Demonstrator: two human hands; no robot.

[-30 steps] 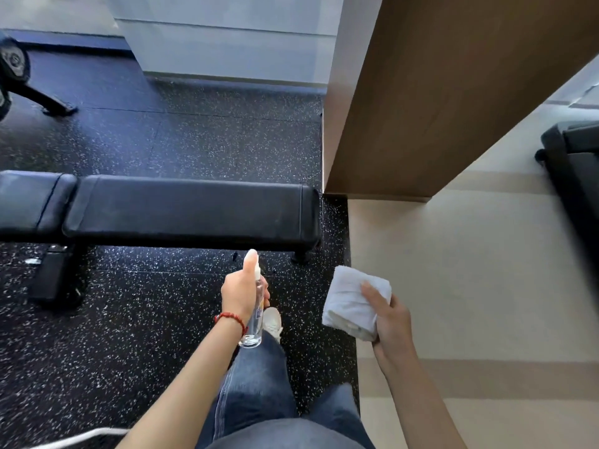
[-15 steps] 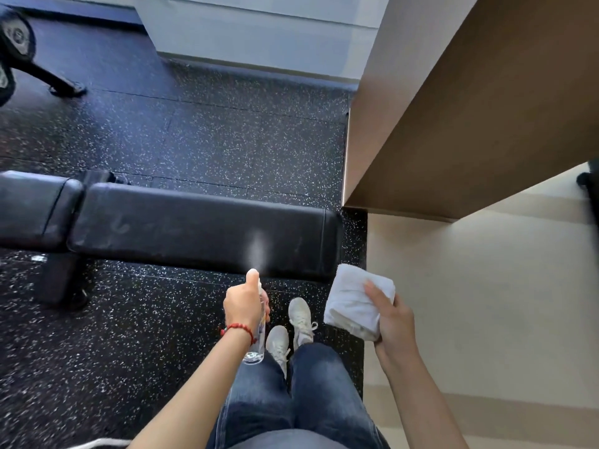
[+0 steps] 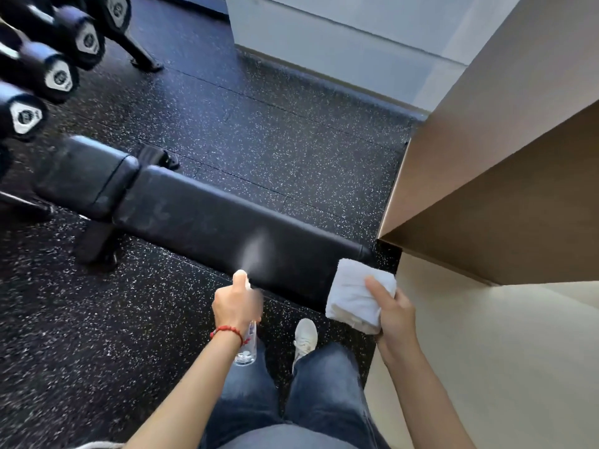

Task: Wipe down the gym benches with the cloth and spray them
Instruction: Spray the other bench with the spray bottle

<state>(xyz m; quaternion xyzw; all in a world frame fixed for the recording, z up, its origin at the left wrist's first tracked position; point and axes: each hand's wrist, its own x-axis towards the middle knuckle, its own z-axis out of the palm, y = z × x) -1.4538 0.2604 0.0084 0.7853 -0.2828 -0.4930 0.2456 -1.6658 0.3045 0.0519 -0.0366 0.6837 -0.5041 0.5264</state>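
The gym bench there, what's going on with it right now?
A person stands over the black bench cleaning it. Their left hand grips a clear spray bottle, and a puff of mist hangs over the pad near its right end. Their right hand holds a folded white cloth just off that end, not yet on the pad. Dumbbells sit on a rack at upper left.

Head-worn camera looks steeply down, close over both hands and bench (image 3: 207, 222).

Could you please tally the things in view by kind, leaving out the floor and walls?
Bench: 1
Spray bottle: 1
Cloth: 1
Dumbbell ends, e.g.: 4 plainly seen, more cut off at the edge
Shoe: 1
Bracelet: 1
Total: 9
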